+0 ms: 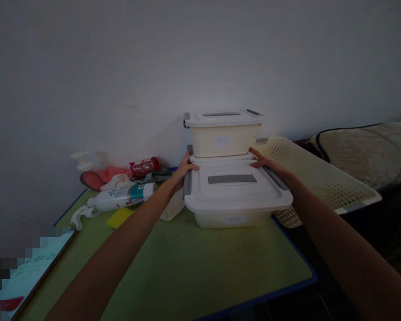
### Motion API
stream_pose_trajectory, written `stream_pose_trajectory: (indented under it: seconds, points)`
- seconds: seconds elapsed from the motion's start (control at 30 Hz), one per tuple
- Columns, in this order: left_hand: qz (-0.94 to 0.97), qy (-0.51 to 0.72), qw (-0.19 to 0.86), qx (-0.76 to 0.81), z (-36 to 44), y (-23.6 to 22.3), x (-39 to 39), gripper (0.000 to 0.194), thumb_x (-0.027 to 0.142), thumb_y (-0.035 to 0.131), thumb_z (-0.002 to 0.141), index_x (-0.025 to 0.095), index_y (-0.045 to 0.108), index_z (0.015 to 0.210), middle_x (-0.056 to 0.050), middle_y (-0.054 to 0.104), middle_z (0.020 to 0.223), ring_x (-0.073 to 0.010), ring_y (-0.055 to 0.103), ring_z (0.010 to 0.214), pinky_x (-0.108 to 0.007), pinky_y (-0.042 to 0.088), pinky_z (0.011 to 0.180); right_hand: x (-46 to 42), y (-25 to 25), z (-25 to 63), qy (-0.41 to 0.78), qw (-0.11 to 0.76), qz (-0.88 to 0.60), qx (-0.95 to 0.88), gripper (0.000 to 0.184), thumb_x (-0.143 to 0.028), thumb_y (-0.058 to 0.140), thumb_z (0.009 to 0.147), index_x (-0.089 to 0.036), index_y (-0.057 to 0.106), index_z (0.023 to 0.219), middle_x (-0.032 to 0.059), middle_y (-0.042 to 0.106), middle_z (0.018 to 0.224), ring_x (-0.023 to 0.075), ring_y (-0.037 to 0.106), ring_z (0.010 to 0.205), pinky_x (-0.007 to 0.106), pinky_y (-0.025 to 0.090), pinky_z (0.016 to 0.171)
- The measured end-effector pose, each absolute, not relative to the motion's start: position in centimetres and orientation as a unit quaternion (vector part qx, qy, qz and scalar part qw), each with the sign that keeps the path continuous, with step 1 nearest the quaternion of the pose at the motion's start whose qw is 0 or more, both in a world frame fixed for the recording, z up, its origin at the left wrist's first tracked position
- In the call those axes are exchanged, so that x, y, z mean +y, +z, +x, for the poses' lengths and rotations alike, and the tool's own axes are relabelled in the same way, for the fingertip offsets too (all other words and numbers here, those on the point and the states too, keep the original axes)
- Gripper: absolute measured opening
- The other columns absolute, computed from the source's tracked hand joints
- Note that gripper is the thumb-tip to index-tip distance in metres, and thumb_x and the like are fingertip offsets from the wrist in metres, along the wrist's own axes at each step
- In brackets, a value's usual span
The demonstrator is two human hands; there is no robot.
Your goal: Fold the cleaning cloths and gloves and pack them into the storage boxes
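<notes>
A white lidded storage box [234, 191] with grey side clips and a grey lid panel is in front of me over the table. My left hand [183, 174] grips its far left edge, thumb on the lid. On the far right edge my right hand [269, 164] holds it the same way, thumb and fingers spread around the rim. Directly behind, a similar smaller-looking box [225, 138] sits on another white lid [220, 157], mostly hidden by the front box. Whether the front box's base touches the table cannot be made out.
The green table [200, 272] has a blue edge. To the left lie a white spray bottle [120, 197], a yellow sponge [119, 217], a red-wrapped roll [144, 167] and cloths [110, 174]. A cream perforated basket [314, 174] stands at right, beside a patterned cushion [367, 151].
</notes>
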State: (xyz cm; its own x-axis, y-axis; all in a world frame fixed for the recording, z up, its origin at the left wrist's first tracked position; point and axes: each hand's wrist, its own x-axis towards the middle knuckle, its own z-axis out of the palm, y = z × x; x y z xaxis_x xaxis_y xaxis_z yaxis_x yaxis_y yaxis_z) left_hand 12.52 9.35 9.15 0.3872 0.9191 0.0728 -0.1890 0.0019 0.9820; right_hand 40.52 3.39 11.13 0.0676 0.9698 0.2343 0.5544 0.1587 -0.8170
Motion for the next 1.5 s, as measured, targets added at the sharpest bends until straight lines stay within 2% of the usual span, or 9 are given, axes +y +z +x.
stream_pose_trajectory:
  seconds: [0.1,0.2,0.5,0.67,0.83,0.97,1.27,1.4,1.5]
  points:
    - [0.555,0.445,0.622,0.326,12.4,8.8,9.8,0.095,0.014,0.059,0.052,0.026,0.027,0.140,-0.003,0.043,0.138,-0.0281,0.049,0.117,-0.039,0.041,0.098,2.9,11.3,40.1,0.235,0.415,-0.602,-0.640,0.064,-0.027,0.052,0.064,-0.023,0.047,0.128,0.0052,0.054,0.129,0.0298,0.053,0.114,0.048,0.043,0.095]
    - [0.552,0.457,0.615,0.329,12.5,8.2,10.4,0.093,0.014,0.060,0.051,0.023,0.029,0.139,-0.005,0.045,0.136,-0.0279,0.048,0.118,-0.038,0.040,0.099,2.5,11.5,39.8,0.310,0.423,-0.595,-0.609,0.068,-0.025,0.052,0.064,-0.023,0.042,0.132,0.0044,0.055,0.128,0.0295,0.050,0.118,0.047,0.039,0.099]
    - [0.574,0.478,0.605,0.276,12.6,9.0,11.0,0.091,0.008,0.061,0.047,0.021,0.035,0.133,-0.006,0.048,0.132,-0.0275,0.045,0.121,-0.039,0.036,0.102,4.4,11.0,40.7,0.363,0.477,-0.553,-0.578,0.078,-0.010,0.052,0.062,-0.026,0.032,0.136,0.0024,0.064,0.112,0.0225,0.059,0.107,0.043,0.047,0.091]
    - [0.581,0.485,0.603,0.253,12.6,10.4,11.0,0.082,0.008,0.061,0.051,0.015,0.041,0.129,-0.009,0.052,0.126,-0.0264,0.048,0.116,-0.038,0.035,0.102,5.0,11.1,40.8,0.334,0.518,-0.555,-0.559,0.065,-0.011,0.054,0.066,-0.028,0.042,0.128,0.0011,0.067,0.106,0.0208,0.060,0.106,0.043,0.045,0.093]
    - [0.569,0.489,0.606,0.264,12.7,12.0,10.6,0.078,0.002,0.057,0.052,0.018,0.045,0.128,-0.006,0.053,0.124,-0.0220,0.045,0.119,-0.035,0.035,0.102,4.7,12.2,40.6,0.328,0.551,-0.538,-0.547,0.060,-0.013,0.054,0.066,-0.035,0.048,0.121,-0.0010,0.066,0.105,0.0178,0.061,0.100,0.039,0.046,0.090]
    - [0.573,0.504,0.591,0.260,12.8,14.1,10.3,0.074,0.000,0.055,0.054,0.018,0.047,0.125,-0.006,0.052,0.126,-0.0194,0.041,0.122,-0.032,0.033,0.102,4.6,14.2,40.4,0.335,0.593,-0.505,-0.530,0.061,-0.011,0.052,0.064,-0.033,0.048,0.121,-0.0010,0.065,0.103,0.0148,0.061,0.098,0.037,0.044,0.094]
    - [0.618,0.504,0.569,0.203,12.0,21.2,7.7,0.051,0.001,0.048,0.065,0.012,0.051,0.114,-0.006,0.052,0.121,-0.0289,0.036,0.128,-0.045,0.028,0.103,1.2,20.3,38.9,0.308,0.628,-0.461,-0.546,0.058,-0.003,0.049,0.072,-0.026,0.044,0.126,0.0027,0.049,0.134,0.0146,0.052,0.115,0.035,0.042,0.095]
    - [0.607,0.511,0.572,0.209,11.3,23.0,5.1,0.043,0.002,0.043,0.072,0.011,0.053,0.112,-0.004,0.049,0.122,-0.0338,0.032,0.129,-0.049,0.027,0.101,-1.8,22.2,37.8,0.315,0.632,-0.446,-0.551,0.056,0.004,0.044,0.073,-0.024,0.050,0.120,0.0015,0.050,0.134,0.0126,0.052,0.115,0.032,0.040,0.098]
    - [0.612,0.504,0.567,0.225,10.7,23.3,3.0,0.042,0.001,0.040,0.073,0.010,0.053,0.112,-0.003,0.050,0.118,-0.0326,0.034,0.128,-0.049,0.028,0.100,-3.9,22.3,37.4,0.314,0.623,-0.451,-0.556,0.054,0.004,0.044,0.073,-0.024,0.053,0.119,0.0013,0.054,0.129,0.0134,0.051,0.115,0.034,0.038,0.100]
